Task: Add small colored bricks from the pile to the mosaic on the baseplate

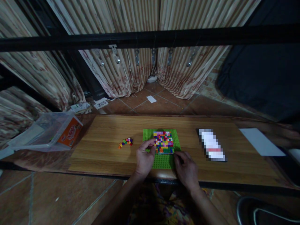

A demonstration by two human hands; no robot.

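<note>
On the wood-grained surface point(103, 134), the left hand point(145, 157), thumb and fingers nearly together, touches a square multicoloured plastic-brick block point(163, 142); the right hand point(186, 168) curls loosely, its grip unclear.

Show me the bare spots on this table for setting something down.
Bare wood shows between the plastic box and the loose bricks, between the green baseplate and the pixelated phone, and between that phone and the white sheet. It's crowded at the baseplate, where the left hand and right hand flank the brick build.
</note>
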